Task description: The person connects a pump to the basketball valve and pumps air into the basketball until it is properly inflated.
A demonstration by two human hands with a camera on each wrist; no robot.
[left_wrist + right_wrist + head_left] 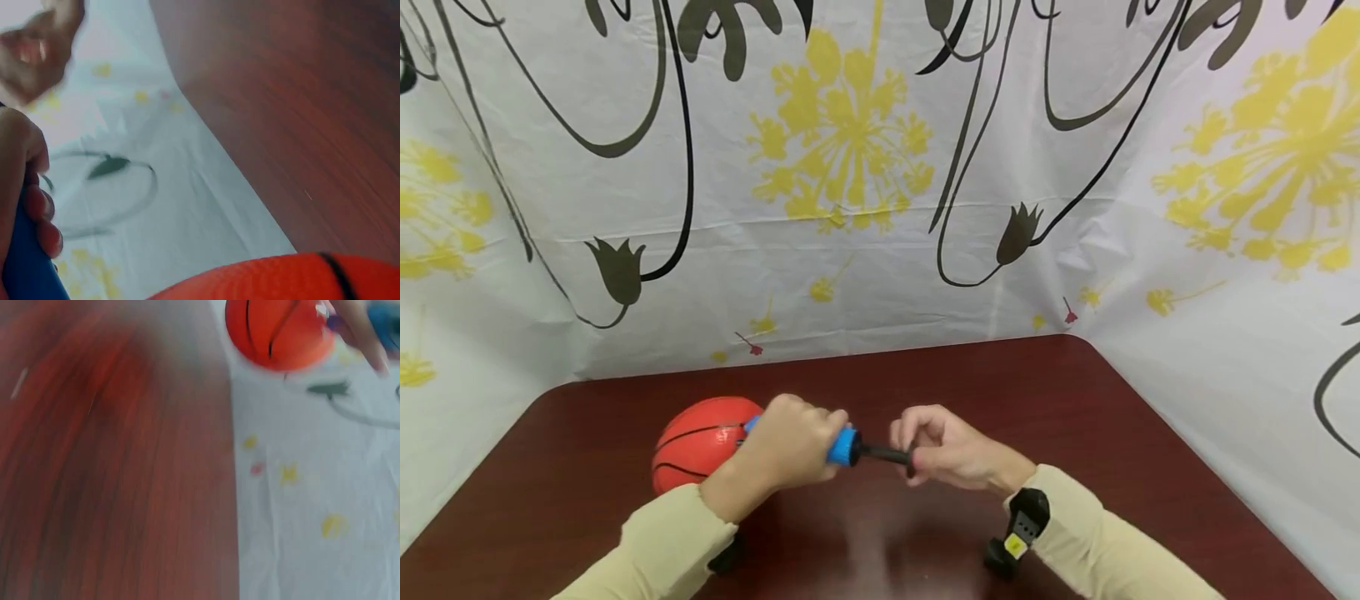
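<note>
A blue hand pump lies roughly level over the table, its black rod drawn part way out to the right. My left hand grips the blue barrel, fingers wrapped round it, as the left wrist view also shows on the pump. With its thumb and fingers my right hand holds the dark handle at the rod's end. An orange-red ball with black lines sits against the pump's left end; the right wrist view shows the same ball. Whether a needle joins them is hidden behind the left hand.
A dark red-brown table spreads under both hands. White cloth with yellow and grey plant prints hangs close behind the table and along its sides. A black device is strapped on the right wrist.
</note>
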